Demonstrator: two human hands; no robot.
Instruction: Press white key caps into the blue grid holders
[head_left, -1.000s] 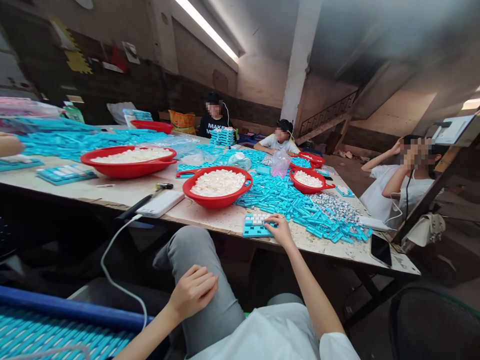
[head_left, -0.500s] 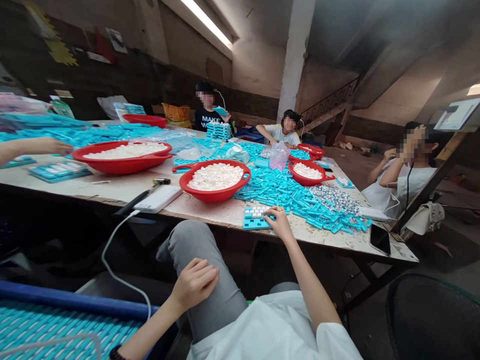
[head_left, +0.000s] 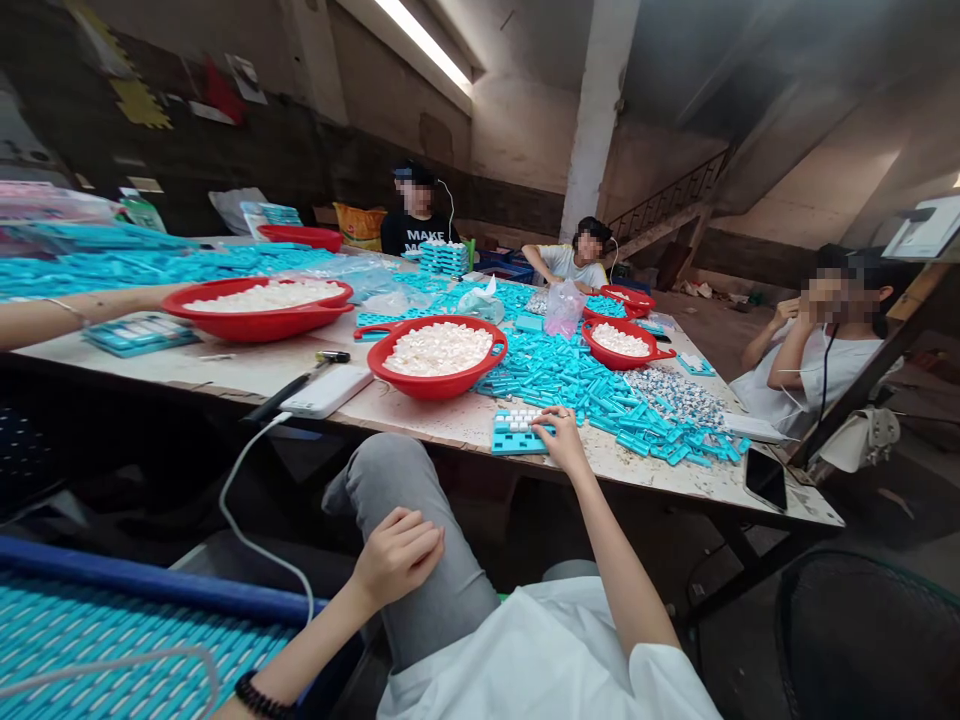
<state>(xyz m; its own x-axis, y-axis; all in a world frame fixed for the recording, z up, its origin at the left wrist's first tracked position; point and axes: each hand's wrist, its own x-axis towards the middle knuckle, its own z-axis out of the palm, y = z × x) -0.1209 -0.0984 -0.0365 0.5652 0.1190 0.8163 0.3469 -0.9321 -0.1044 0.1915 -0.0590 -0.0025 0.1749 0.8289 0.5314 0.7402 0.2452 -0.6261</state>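
Observation:
At the near edge of the table, my right hand [head_left: 562, 440] pinches its fingertips together over the right side of a small blue tray [head_left: 511, 447]. White key-like pieces [head_left: 519, 417] sit in the tray's far rows, while dark openings show in the nearer part. Whatever lies between those fingertips is too small to make out. My left hand [head_left: 401, 555] rests on my grey-trousered thigh with its fingers curled and nothing visible in them. Just beyond the tray stands a red handled basin [head_left: 427, 385] heaped with white pieces [head_left: 441, 348].
Loose blue parts [head_left: 585, 390] and small blue-white bits [head_left: 679, 397] cover the table's right half. A white power bank [head_left: 328, 390] with a cable, a phone [head_left: 766, 478] and another red basin [head_left: 259, 322] lie around. A blue crate [head_left: 150, 570] stands lower left. Co-workers sit around the table.
My right hand stays at the blue tray, its fingers shifting slightly. My left hand keeps still. At far left, a co-worker's hand has reached rightward behind the red basin. The view has shifted slightly.

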